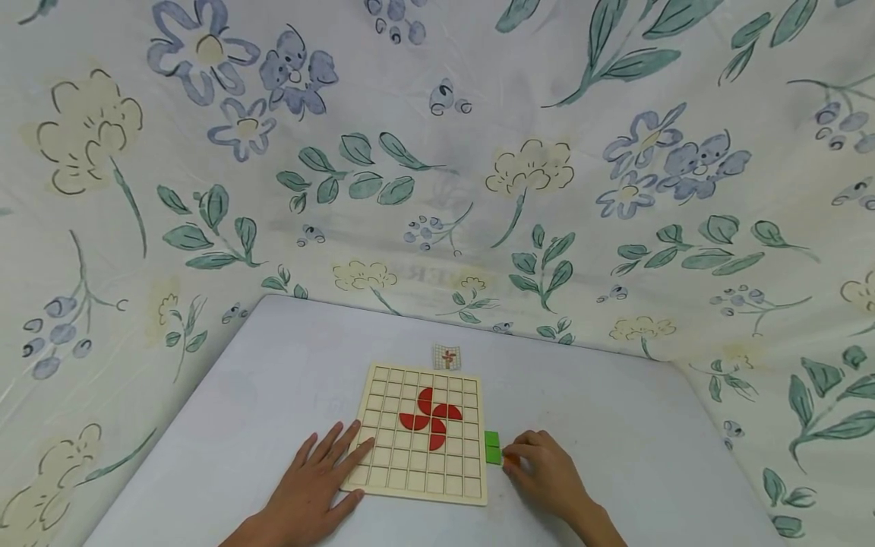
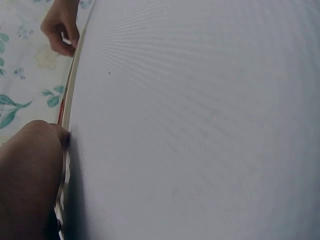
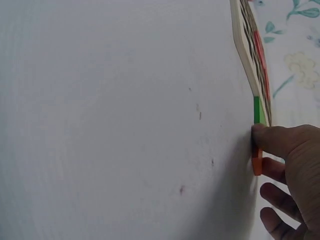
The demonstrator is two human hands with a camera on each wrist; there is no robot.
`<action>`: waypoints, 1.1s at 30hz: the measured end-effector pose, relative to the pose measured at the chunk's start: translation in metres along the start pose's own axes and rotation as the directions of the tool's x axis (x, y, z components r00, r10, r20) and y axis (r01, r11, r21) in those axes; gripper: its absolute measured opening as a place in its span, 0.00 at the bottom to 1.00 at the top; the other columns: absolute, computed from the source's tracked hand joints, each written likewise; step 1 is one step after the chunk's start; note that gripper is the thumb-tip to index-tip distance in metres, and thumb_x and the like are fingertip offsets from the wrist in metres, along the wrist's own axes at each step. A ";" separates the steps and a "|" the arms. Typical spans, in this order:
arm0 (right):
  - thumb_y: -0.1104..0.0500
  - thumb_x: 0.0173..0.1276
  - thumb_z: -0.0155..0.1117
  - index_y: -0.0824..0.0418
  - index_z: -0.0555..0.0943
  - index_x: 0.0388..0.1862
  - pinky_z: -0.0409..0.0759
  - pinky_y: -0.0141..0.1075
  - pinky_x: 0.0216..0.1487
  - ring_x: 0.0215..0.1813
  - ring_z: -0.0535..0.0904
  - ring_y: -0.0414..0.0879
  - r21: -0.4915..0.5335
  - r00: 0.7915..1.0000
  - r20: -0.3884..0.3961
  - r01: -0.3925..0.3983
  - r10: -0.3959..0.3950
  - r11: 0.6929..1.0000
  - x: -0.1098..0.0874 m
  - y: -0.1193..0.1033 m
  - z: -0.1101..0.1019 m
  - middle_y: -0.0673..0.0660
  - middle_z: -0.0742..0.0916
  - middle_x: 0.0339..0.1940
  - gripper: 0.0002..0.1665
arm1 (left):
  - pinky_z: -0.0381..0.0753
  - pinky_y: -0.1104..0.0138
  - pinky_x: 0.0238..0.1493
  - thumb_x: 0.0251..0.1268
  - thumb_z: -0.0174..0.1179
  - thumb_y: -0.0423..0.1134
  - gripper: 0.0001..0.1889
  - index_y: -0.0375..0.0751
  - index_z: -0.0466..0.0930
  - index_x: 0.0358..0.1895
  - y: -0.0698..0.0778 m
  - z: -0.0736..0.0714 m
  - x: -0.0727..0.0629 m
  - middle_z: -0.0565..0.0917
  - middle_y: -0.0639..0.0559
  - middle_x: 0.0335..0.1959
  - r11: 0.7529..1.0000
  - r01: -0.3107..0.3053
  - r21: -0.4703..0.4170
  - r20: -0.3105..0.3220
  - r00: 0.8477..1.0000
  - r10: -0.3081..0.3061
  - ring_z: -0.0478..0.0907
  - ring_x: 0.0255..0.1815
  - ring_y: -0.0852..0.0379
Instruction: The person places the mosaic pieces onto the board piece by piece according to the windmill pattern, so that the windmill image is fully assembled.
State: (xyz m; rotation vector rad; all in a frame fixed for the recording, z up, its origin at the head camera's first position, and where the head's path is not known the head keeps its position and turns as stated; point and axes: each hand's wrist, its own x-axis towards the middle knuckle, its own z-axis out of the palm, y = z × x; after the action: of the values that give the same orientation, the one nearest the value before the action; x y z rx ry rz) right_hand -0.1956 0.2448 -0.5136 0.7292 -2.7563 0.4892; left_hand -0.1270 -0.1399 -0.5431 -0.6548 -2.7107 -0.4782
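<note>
A pale wooden grid board [image 1: 383, 438] lies on the white table, with several red quarter-round pieces [image 1: 438, 434] set as a pinwheel in its cells. My left hand [image 1: 311, 482] rests with fingers spread over the board's left edge, thumb by the near corner. Just past the right edge, two green square tiles [image 1: 492, 448] lie side by side. Next to them, my right hand [image 1: 547, 471] pinches an orange tile [image 3: 257, 166] between thumb and index finger. That tile is mostly covered by the fingers in the head view. In the right wrist view its edge lines up behind a green tile [image 3: 257, 110].
A small picture card [image 1: 447, 357] with a red pinwheel on a grid lies behind the board. The white table [image 1: 287, 365] extends around the board. Floral cloth [image 1: 437, 190] hangs behind and beside it.
</note>
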 end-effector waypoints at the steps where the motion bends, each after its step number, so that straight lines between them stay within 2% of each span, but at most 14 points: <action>1: 0.56 0.54 0.79 0.52 0.90 0.35 0.78 0.32 0.37 0.37 0.73 0.34 -0.002 1.000 0.017 -0.008 0.008 1.000 0.000 0.001 -0.001 0.40 0.82 0.34 0.09 | 0.54 0.42 0.66 0.66 0.60 0.56 0.35 0.50 0.65 0.74 0.000 0.000 0.000 0.60 0.45 0.76 1.000 0.001 0.002 0.001 1.000 -0.001 0.56 0.74 0.40; 4: 0.56 0.54 0.79 0.52 0.89 0.34 0.78 0.31 0.36 0.35 0.74 0.32 -0.001 1.000 0.027 -0.008 0.008 1.000 0.002 0.002 -0.002 0.39 0.83 0.33 0.09 | 0.54 0.42 0.66 0.67 0.59 0.56 0.35 0.50 0.65 0.74 0.000 -0.001 0.000 0.60 0.45 0.76 1.000 0.002 0.007 0.006 1.000 -0.002 0.56 0.74 0.40; 9: 0.63 0.49 0.79 0.54 0.87 0.32 0.77 0.30 0.32 0.32 0.74 0.32 0.038 0.999 -0.049 0.023 -0.021 0.999 0.004 0.003 -0.002 0.40 0.84 0.29 0.11 | 0.54 0.42 0.65 0.67 0.59 0.56 0.34 0.49 0.65 0.74 0.000 -0.003 0.001 0.61 0.44 0.76 1.000 -0.010 0.014 -0.011 1.000 0.010 0.57 0.74 0.40; 12: 0.64 0.48 0.78 0.54 0.87 0.32 0.77 0.30 0.33 0.31 0.74 0.32 0.058 0.998 -0.059 0.013 -0.009 0.998 0.005 0.004 -0.001 0.40 0.84 0.29 0.12 | 0.54 0.42 0.65 0.68 0.58 0.56 0.34 0.49 0.65 0.74 0.000 -0.003 0.001 0.61 0.44 0.76 1.000 -0.014 0.018 -0.014 1.000 0.014 0.57 0.74 0.40; 15: 0.62 0.47 0.79 0.52 0.87 0.32 0.77 0.31 0.34 0.33 0.73 0.32 0.050 0.998 -0.061 0.017 -0.014 0.999 0.007 0.005 0.000 0.37 0.83 0.29 0.12 | 0.54 0.42 0.66 0.68 0.58 0.56 0.34 0.50 0.65 0.74 0.000 -0.003 0.002 0.61 0.45 0.76 1.000 -0.009 0.013 -0.006 1.000 0.009 0.57 0.74 0.40; 19: 0.56 0.45 0.83 0.51 0.87 0.32 0.78 0.33 0.37 0.37 0.72 0.34 0.028 0.996 -0.070 0.064 -0.062 0.998 0.010 0.004 0.005 0.39 0.81 0.32 0.15 | 0.54 0.44 0.66 0.67 0.58 0.58 0.35 0.52 0.65 0.74 -0.001 -0.001 0.001 0.60 0.47 0.76 1.000 0.001 0.005 0.006 1.000 -0.001 0.55 0.75 0.42; 22: 0.52 0.46 0.83 0.51 0.89 0.34 0.78 0.36 0.40 0.41 0.72 0.38 0.018 0.996 -0.040 0.077 -0.076 0.997 0.012 0.000 0.007 0.42 0.82 0.35 0.15 | 0.54 0.45 0.66 0.66 0.59 0.59 0.35 0.53 0.65 0.74 -0.002 0.001 0.001 0.60 0.47 0.76 1.000 0.001 0.000 0.004 1.000 -0.001 0.55 0.75 0.42; 28: 0.47 0.50 0.81 0.48 0.89 0.33 0.77 0.40 0.46 0.45 0.71 0.39 -0.016 0.998 0.037 0.043 -0.043 0.999 0.014 -0.006 0.006 0.42 0.82 0.38 0.13 | 0.54 0.44 0.67 0.66 0.59 0.58 0.35 0.53 0.65 0.74 -0.002 0.003 0.001 0.60 0.47 0.76 1.000 0.005 -0.005 0.012 1.000 -0.005 0.55 0.75 0.43; 33: 0.45 0.48 0.81 0.45 0.86 0.29 0.75 0.39 0.45 0.42 0.69 0.38 0.047 0.991 0.122 0.054 -0.059 0.997 0.015 -0.006 0.002 0.37 0.81 0.35 0.13 | 0.53 0.43 0.67 0.66 0.59 0.57 0.35 0.51 0.65 0.74 0.000 0.001 0.001 0.60 0.47 0.76 1.000 0.016 -0.009 0.021 1.000 -0.016 0.54 0.75 0.42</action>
State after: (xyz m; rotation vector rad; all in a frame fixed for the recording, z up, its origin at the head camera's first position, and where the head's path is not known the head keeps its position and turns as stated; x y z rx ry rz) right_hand -0.2060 0.2327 -0.5095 0.8737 -2.8372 0.5107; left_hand -0.1281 -0.1397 -0.5434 -0.6443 -2.7373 -0.4913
